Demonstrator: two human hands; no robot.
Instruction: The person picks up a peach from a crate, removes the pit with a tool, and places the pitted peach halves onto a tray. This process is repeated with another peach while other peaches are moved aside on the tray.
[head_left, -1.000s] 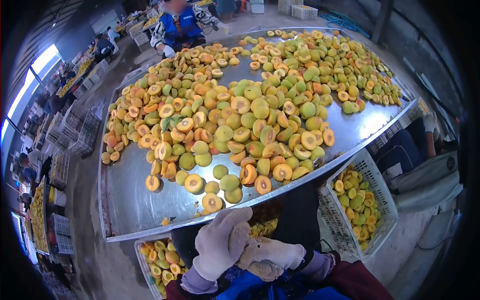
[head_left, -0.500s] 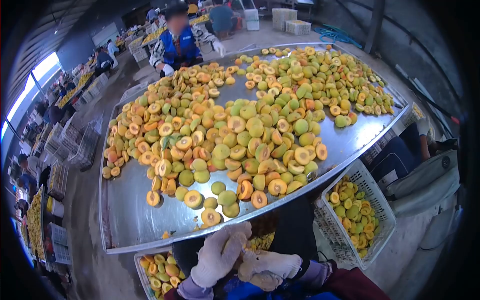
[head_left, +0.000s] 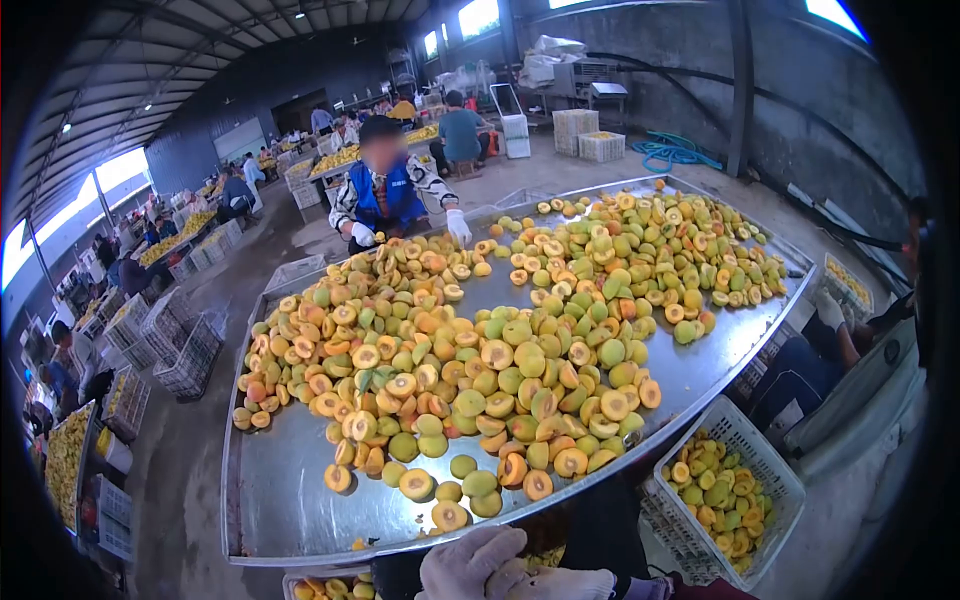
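Observation:
Both my hands wear pale knitted gloves and are close together at the bottom of the view, just below the near rim of the metal table [head_left: 300, 525]. My left hand [head_left: 468, 565] has its fingers curled and touches my right hand [head_left: 560, 583]. What either hand holds, if anything, is hidden. Halved yellow-orange fruit [head_left: 480, 370] lies heaped across the table, with some loose halves near the edge above my hands. More fruit shows in a container [head_left: 330, 588] under the table's near edge.
A white plastic crate [head_left: 790, 480] of fruit stands on the floor at the right. Across the table a person in a blue vest [head_left: 385, 195] reaches toward the fruit. Another person sits at the far right. Stacked crates [head_left: 185, 345] and other workers are at the left.
The view has tilted upward, so the table and my hands sit lower in it. The person across the table has lowered a gloved hand to the fruit. My hands remain together.

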